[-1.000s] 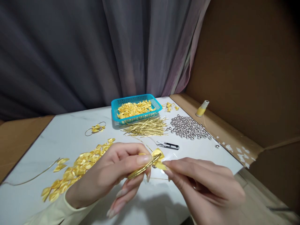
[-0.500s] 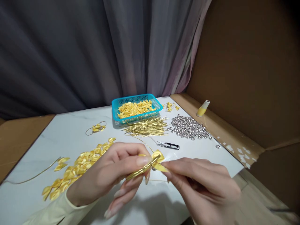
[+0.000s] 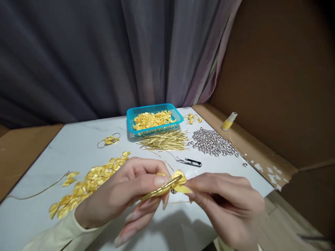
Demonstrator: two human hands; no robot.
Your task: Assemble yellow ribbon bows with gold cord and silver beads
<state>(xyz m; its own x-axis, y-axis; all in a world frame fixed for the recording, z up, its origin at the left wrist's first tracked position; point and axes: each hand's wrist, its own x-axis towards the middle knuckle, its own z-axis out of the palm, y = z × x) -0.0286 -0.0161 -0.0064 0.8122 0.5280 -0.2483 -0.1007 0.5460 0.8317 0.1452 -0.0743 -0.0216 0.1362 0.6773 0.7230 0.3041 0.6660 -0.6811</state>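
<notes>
My left hand (image 3: 123,193) pinches a gold wrapped stem (image 3: 157,190) between thumb and fingers, low over the white table (image 3: 78,153). At the stem's tip sits a small cluster of yellow ribbon petals (image 3: 180,178). My right hand (image 3: 227,202) meets it from the right, its fingertips closed on a yellow petal at the cluster; a thin gold wire runs below between the hands.
A pile of yellow petals (image 3: 89,181) lies left of my hands. Behind are a teal basket (image 3: 154,120) of petals, a bundle of gold wires (image 3: 164,140), silver beads (image 3: 213,143), thread snips (image 3: 190,161), a yellow thread spool (image 3: 229,122) and a cardboard wall at right.
My right hand's fingertips have moved in closer to the petal cluster and closed on it. The left hand keeps its grip on the stem. The view shifted slightly.
</notes>
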